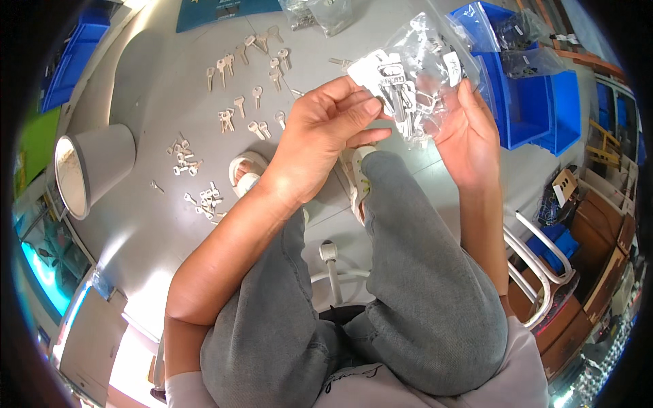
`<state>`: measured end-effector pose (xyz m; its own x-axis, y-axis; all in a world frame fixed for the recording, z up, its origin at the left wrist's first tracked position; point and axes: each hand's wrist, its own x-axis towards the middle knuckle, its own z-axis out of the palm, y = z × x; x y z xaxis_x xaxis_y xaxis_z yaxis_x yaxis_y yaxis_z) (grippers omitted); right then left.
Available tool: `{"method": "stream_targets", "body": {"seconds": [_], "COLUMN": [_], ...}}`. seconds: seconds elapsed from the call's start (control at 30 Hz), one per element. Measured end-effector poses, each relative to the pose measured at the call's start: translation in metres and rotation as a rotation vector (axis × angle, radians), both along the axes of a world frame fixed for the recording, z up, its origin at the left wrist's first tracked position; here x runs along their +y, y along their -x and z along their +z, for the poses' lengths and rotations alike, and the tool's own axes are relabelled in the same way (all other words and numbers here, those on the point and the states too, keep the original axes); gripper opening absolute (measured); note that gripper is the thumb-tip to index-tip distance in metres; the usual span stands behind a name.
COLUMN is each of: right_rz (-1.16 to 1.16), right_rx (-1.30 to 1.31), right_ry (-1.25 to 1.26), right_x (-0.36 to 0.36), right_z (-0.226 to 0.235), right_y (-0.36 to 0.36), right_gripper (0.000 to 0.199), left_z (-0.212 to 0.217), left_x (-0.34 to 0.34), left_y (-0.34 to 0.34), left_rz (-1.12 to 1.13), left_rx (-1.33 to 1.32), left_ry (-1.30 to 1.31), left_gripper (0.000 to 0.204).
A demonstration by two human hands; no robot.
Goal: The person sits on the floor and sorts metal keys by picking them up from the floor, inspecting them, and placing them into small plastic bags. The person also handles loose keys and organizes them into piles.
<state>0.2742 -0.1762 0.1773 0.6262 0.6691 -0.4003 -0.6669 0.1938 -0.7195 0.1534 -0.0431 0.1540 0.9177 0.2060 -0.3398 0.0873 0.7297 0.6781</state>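
A clear plastic bag (428,51) with shiny metal keys (403,102) in its lower part is held up between my two hands, above my feet. My left hand (320,126) is closed at the bag's left side, its thumb against the keys there. Glare hides whether its fingertips grip a key directly or through the film. On the right side, my right hand (469,139) grips the bag between thumb and fingers. Loose keys lie on the grey floor to the left, some in small groups (187,160) (207,200), others spread singly, like one key (257,96) near my left wrist.
A white bin (102,166) lies or leans at the left. Blue plastic bins (527,109) stand at the right, with filled clear bags (527,61) on them. More clear bags (320,13) sit at the far edge beside a teal mat (224,12). A white-framed stool (541,272) is near my right elbow.
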Motion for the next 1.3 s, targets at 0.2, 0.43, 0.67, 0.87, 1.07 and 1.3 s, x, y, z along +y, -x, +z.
{"method": "stream_targets", "body": {"seconds": [0.2, 0.43, 0.67, 0.87, 1.07, 1.3], "right_rz": [-0.020, -0.035, 0.077, 0.062, 0.012, -0.432], "right_rx": [0.092, 0.214, 0.431, 0.251, 0.107, -0.186], "right_ry": [-0.088, -0.054, -0.268, 0.005, 0.339, 0.721], "right_x": [-0.019, -0.039, -0.037, -0.047, -0.062, -0.177], "right_z": [0.000, -0.017, -0.021, -0.033, -0.072, -0.157], "right_y": [0.026, 0.030, 0.032, 0.038, 0.045, 0.000], "right_gripper": [0.032, 0.034, 0.043, 0.040, 0.024, 0.026], "left_z": [0.010, 0.008, 0.010, 0.006, -0.054, -0.100], "left_x": [-0.019, -0.031, -0.032, -0.038, -0.028, -0.003], "left_y": [0.013, 0.018, 0.014, 0.010, 0.038, 0.119], "left_rz": [0.078, 0.047, 0.069, 0.063, -0.359, -0.280], "left_rx": [0.042, 0.075, 0.117, 0.200, 0.337, 0.520], "left_ry": [-0.105, -0.199, -0.232, -0.302, -0.484, -0.464], "left_gripper": [0.011, 0.011, 0.013, 0.014, 0.030, 0.030]}}
